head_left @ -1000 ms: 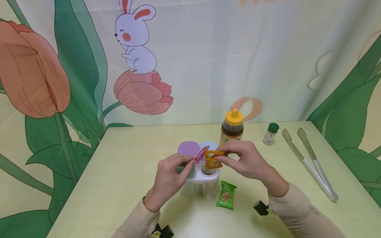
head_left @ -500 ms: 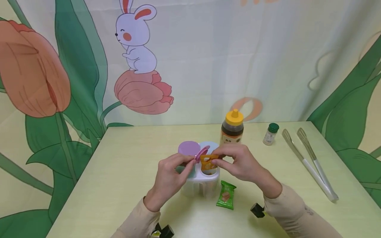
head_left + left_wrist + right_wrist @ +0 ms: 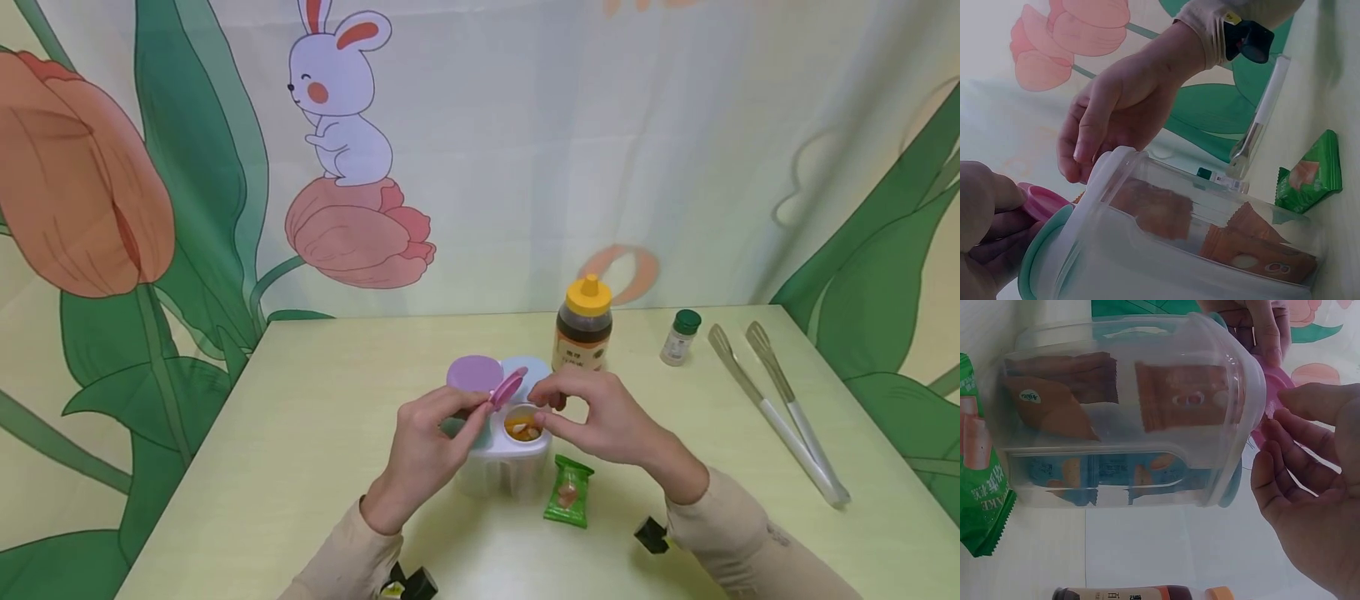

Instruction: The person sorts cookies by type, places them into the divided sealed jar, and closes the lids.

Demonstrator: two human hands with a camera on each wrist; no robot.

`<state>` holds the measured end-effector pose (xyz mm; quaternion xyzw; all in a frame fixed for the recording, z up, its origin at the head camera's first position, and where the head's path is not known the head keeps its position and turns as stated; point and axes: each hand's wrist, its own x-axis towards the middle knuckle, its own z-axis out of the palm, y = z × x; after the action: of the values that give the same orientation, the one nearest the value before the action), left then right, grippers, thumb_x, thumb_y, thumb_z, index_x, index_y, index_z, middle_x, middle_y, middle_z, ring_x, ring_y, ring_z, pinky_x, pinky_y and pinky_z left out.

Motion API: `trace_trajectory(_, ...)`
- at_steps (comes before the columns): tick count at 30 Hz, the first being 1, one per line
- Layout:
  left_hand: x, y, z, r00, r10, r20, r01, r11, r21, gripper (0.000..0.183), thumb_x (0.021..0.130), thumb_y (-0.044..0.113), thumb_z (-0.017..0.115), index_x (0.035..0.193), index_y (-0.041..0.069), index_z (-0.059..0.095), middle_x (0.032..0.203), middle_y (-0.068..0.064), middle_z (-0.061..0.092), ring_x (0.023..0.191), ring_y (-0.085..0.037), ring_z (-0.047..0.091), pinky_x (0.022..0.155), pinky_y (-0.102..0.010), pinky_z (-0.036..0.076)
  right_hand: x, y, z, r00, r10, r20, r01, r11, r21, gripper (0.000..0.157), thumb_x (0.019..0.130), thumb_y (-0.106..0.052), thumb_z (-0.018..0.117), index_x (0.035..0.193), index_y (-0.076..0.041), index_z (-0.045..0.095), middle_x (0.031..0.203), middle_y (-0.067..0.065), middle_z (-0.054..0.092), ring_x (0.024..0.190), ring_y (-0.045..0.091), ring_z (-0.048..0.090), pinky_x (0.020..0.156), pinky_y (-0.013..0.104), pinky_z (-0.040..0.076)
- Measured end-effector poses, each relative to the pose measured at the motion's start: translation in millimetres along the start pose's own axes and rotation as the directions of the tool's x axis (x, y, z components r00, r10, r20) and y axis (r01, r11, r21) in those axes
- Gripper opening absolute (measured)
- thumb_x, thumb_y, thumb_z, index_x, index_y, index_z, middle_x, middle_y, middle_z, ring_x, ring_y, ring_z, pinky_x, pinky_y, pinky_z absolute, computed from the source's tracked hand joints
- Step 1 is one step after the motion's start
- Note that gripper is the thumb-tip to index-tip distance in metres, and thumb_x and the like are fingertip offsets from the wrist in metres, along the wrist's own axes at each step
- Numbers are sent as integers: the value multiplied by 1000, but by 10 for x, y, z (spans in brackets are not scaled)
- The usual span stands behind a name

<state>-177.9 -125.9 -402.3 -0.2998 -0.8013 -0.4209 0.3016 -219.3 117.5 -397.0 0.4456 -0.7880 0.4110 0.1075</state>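
My left hand (image 3: 427, 437) pinches a small pink lid (image 3: 508, 388), tilted up beside a round opening of the clear storage box (image 3: 513, 479). At that opening, my right hand (image 3: 611, 417) has its fingers loosely bent, with nothing held between them. An orange snack packet (image 3: 522, 429) lies inside the opening; the right wrist view shows this packet (image 3: 1188, 397) high in the compartment, above other brown-orange packets (image 3: 1054, 403). Blue packets (image 3: 1160, 472) fill the neighbouring compartment. Purple (image 3: 475, 373), light blue (image 3: 529, 369) and teal lids (image 3: 1038, 256) cover the other openings.
A green snack packet (image 3: 569, 493) lies on the table at the box's front right. Behind the box stands a yellow-capped squeeze bottle (image 3: 582, 329). Farther right are a small green-capped shaker jar (image 3: 680, 339) and long metal tongs (image 3: 798, 433). A printed curtain (image 3: 510, 167) hangs behind.
The right hand has lowered the orange packet into the round opening and let go of it; its fingers have come apart. The left hand keeps the pink lid in the same place.
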Motion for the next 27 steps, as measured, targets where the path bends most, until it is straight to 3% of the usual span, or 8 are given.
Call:
trace_trajectory(8, -7, -12, 8, 1000, 6, -7, -6, 1000, 5, 10, 82, 3, 75, 92, 2, 75, 84, -5, 73, 72, -9, 68, 66, -15, 55, -25, 23, 29, 995, -90, 48, 95, 991, -96, 13, 85, -10, 75, 97, -14, 76, 97, -7, 67, 91, 7, 58, 75, 25, 52)
trace_trajectory(14, 1, -10, 9, 1000, 10, -6, -10, 1000, -4, 10, 83, 3, 75, 93, 2, 75, 85, -5, 73, 73, -9, 68, 66, -16, 55, -28, 29, 49, 985, -136, 104, 151, 978, -147, 9, 88, -21, 73, 88, -13, 77, 99, -3, 63, 94, 9, 51, 77, 25, 49)
trace_trajectory(18, 1, -10, 14, 1000, 9, -8, -9, 1000, -4, 10, 82, 3, 75, 93, 2, 75, 84, -5, 73, 73, -9, 68, 67, -17, 56, -37, 27, 52, 984, -131, 119, 147, 979, -144, 11, 88, -24, 73, 86, -14, 76, 100, -3, 62, 94, 9, 49, 77, 25, 48)
trace_trajectory(22, 1, -10, 14, 1000, 5, -5, -5, 1000, -5, 9, 83, 5, 75, 92, 4, 75, 86, -4, 73, 77, -10, 69, 71, -20, 57, -61, 45, 50, 990, -104, 93, 114, 988, -106, 7, 85, -22, 76, 90, -17, 75, 101, -7, 63, 95, 7, 52, 78, 24, 50)
trace_trajectory(27, 4, -10, 23, 1000, 15, 24, -15, 1000, -11, 11, 84, 6, 75, 95, 5, 74, 93, -4, 74, 88, -13, 70, 81, -25, 57, -108, 77, 52, 996, -73, 54, 76, 996, -51, 14, 83, -18, 78, 95, -17, 72, 104, -7, 64, 96, 8, 55, 79, 26, 51)
